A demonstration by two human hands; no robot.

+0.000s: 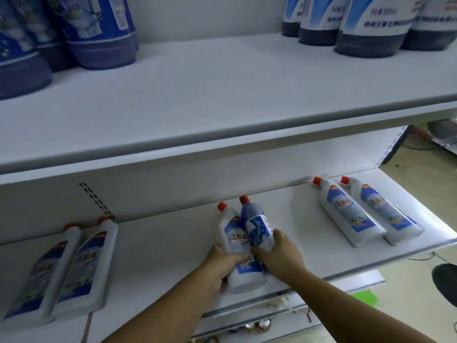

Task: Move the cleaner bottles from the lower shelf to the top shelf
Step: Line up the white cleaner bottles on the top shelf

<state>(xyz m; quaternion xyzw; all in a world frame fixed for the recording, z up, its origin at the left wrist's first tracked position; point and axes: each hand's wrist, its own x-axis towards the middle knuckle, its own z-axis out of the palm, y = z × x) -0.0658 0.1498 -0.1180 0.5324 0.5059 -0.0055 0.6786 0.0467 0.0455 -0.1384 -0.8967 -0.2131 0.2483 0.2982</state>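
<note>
Two red-capped cleaner bottles lie side by side in the middle of the lower shelf [160,238]. My left hand [222,264] grips the white bottle [236,240] low on its body. My right hand [280,256] grips the blue bottle [256,226] beside it, fingers wrapped over its label. The two bottles touch each other. Two more white bottles [351,214] lie at the shelf's right end, and another pair [61,271] lies at the left end. The top shelf [197,95] above has a wide bare stretch in its middle.
Large blue bottles [94,33] stand at the top shelf's back left and dark-based ones [371,30] at its back right. The top shelf's front edge [222,134] overhangs the lower shelf. Floor and a dark round object [445,280] lie to the right.
</note>
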